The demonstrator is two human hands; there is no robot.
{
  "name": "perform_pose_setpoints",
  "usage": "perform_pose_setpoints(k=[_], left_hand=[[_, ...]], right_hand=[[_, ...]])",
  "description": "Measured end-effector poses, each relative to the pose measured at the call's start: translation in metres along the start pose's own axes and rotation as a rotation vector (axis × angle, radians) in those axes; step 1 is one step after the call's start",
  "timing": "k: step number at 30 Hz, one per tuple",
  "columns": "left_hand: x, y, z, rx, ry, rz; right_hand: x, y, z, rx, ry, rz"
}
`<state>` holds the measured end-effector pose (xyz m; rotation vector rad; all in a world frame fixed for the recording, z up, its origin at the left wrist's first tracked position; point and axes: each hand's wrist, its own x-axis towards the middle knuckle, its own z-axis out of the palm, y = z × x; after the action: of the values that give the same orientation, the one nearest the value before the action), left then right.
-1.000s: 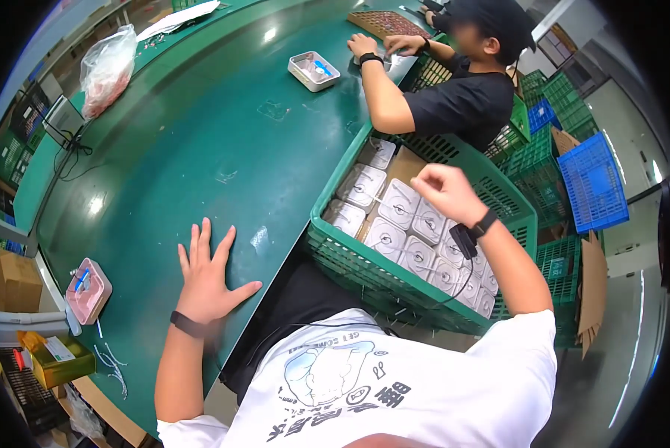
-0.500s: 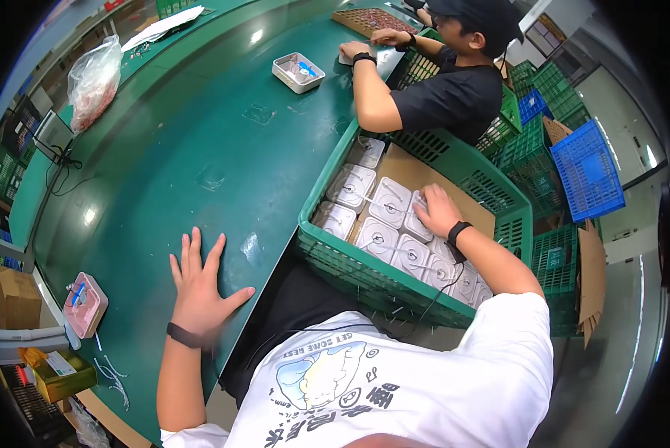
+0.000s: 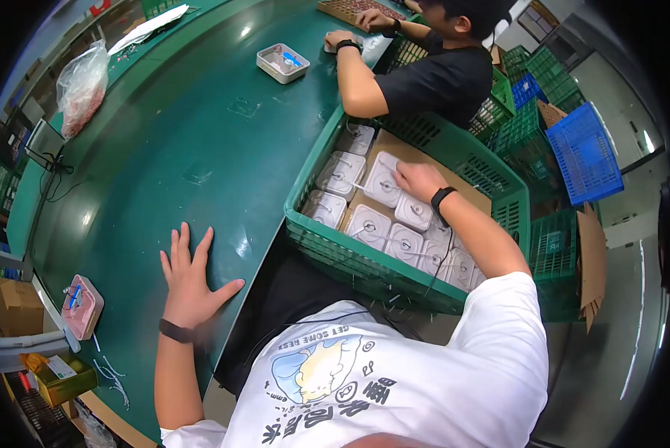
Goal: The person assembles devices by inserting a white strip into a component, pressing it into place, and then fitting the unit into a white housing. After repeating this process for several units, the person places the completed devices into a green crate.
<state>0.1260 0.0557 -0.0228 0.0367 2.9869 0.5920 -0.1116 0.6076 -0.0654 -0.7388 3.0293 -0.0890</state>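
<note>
My left hand [image 3: 193, 284] lies on the green work table with its fingers spread and nothing in it. Inside the green plastic crate [image 3: 372, 257], my right hand [image 3: 421, 184] grips the right edge of a white square plastic housing [image 3: 381, 179], which appears slightly raised above its neighbours. Thumb and fingertips are partly hidden. Several similar housings [image 3: 368, 226] with a round centre and short white cables lie in rows on a cardboard sheet [image 3: 454, 179] in the crate.
A co-worker [image 3: 435, 75] sits beyond the crate, hands near a small-parts tray [image 3: 353, 16]. An open white housing [image 3: 283, 64] lies on the table [image 3: 178, 142], a pinkish one [image 3: 81, 308] at left. A plastic bag [image 3: 82, 88] stands far left. Stacked crates [image 3: 547, 175] stand right.
My right hand has moved slightly left and now grips a housing, which seems lifted and shifted within the crate. My left hand stays spread on the table. The whole view has shifted slightly.
</note>
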Motion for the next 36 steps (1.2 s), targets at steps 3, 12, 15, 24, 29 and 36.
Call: perform_pose_setpoints(k=[3,12,15,24,29,36], left_hand=[[-0.001,0.001,-0.002,-0.006,-0.004,0.004],[0.0,-0.002,0.0,-0.007,0.019,0.017],[-0.002,-0.001,0.001,-0.002,0.019,0.012],[-0.003,0.002,-0.002,-0.013,0.008,-0.002],[-0.001,0.0,0.0,-0.022,0.02,-0.011],[-0.003,0.0,0.003,-0.042,0.024,0.015]], right_hand=[[-0.005,0.008,-0.01,-0.011,0.094,0.046],[-0.034,0.003,-0.027,0.092,0.259,0.125],[-0.03,-0.01,-0.032,0.144,0.261,0.167],[0.005,0.009,0.036,0.037,0.095,0.241],[0.002,-0.014,0.045,-0.006,0.208,0.311],[-0.001,-0.001,0.032,0.064,0.099,0.285]])
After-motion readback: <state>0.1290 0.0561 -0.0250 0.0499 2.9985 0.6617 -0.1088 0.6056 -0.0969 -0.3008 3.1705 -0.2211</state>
